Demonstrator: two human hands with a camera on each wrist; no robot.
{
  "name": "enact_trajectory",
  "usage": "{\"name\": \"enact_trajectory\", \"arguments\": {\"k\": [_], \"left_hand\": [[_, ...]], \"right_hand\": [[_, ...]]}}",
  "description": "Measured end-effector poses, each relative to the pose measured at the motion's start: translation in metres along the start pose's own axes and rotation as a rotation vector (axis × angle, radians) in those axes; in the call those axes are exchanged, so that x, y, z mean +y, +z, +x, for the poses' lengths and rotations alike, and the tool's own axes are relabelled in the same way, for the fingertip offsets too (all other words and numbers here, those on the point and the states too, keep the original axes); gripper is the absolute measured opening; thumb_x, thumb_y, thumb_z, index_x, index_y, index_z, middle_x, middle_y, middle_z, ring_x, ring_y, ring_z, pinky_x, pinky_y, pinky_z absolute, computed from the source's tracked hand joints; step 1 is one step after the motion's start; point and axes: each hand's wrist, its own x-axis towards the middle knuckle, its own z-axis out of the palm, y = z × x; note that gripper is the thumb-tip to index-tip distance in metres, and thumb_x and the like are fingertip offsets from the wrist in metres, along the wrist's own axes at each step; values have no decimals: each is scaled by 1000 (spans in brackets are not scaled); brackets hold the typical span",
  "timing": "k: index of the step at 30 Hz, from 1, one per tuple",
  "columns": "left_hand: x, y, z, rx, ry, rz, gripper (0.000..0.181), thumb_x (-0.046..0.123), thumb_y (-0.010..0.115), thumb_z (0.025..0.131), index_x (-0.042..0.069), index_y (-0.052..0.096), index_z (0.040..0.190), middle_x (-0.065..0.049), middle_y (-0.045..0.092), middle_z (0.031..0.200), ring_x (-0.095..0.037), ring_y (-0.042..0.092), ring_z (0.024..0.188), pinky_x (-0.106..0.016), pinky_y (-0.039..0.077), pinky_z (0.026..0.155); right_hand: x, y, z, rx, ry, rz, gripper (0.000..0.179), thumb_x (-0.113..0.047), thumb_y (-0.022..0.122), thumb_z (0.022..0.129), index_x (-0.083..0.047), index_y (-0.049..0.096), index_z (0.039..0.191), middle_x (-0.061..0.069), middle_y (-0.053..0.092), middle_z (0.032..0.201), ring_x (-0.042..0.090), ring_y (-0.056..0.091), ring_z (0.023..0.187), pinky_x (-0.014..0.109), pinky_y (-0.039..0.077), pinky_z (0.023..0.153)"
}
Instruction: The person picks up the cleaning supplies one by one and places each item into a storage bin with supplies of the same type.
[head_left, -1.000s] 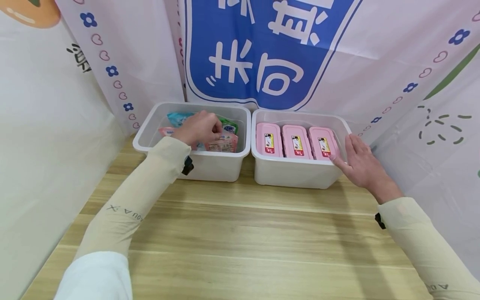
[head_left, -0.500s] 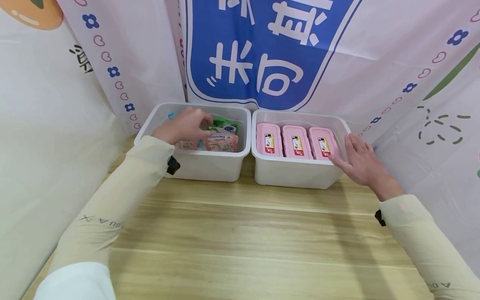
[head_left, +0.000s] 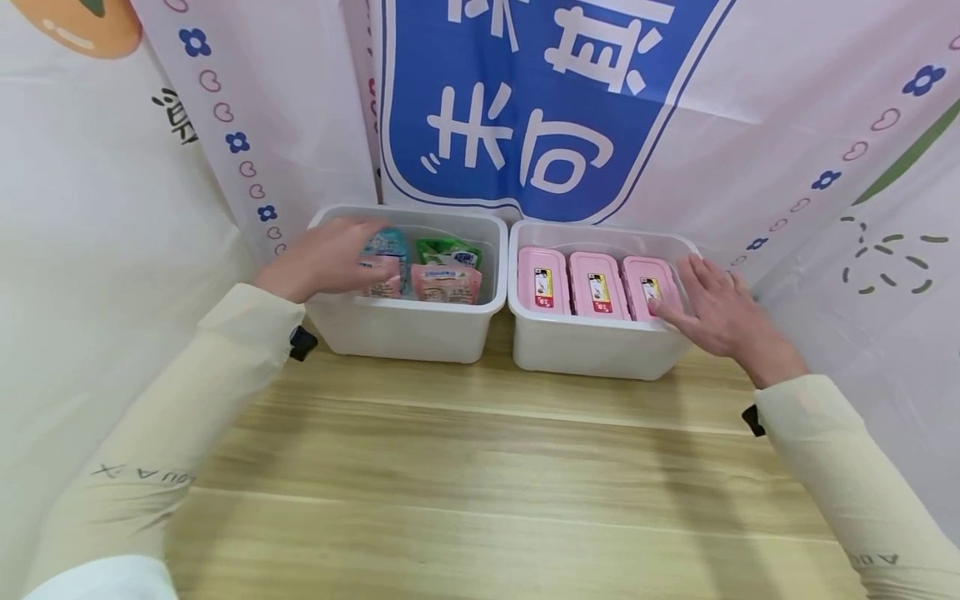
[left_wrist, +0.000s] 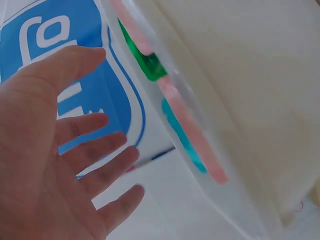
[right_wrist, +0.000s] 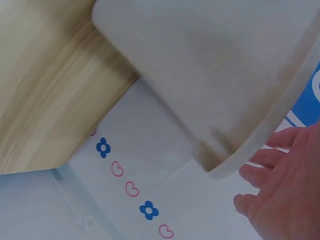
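My left hand (head_left: 326, 260) is over the left end of the white left bin (head_left: 397, 333). In the left wrist view its fingers are spread, with nothing between them. Inside that bin stand a blue pouch (head_left: 390, 243), a green pouch (head_left: 431, 247) and two pink pouches, the right one (head_left: 448, 287) in plain sight and the left one (head_left: 386, 287) partly hidden by my hand. My right hand (head_left: 722, 315) lies at the right end of the white right bin (head_left: 592, 354), fingers extended along its rim. Three pink lidded boxes (head_left: 597, 283) stand side by side in this bin.
Both bins stand side by side at the back of a wooden table (head_left: 480, 467). Behind them hangs a printed cloth (head_left: 420, 187) with a blue sign, and pale cloth walls (head_left: 97, 250) close in both sides.
My left hand has drawn leftward away from the pouches, its fingers opening, so more of the blue and pink pouches shows. My right hand has stayed at the right bin's end.
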Motion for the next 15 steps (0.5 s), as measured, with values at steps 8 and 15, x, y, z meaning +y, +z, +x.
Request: {"name": "enact_trajectory", "arguments": {"k": [8, 15], "left_hand": [[-17, 8, -16, 51, -34, 95, 100, 75, 48, 99, 11, 20, 169, -22, 23, 174, -48, 28, 158, -69, 25, 127], [-38, 21, -27, 60, -103, 48, 112, 86, 42, 93, 12, 9, 171, -24, 9, 177, -50, 14, 162, -74, 10, 128]], "right_hand": [[-14, -9, 7, 30, -12, 37, 102, -72, 35, 104, -6, -6, 169, 24, -9, 176, 49, -4, 164, 77, -7, 125], [-26, -7, 9, 51, -29, 40, 100, -69, 40, 103, -6, -1, 170, 25, -3, 177, 47, 0, 164, 76, -4, 126]]}}
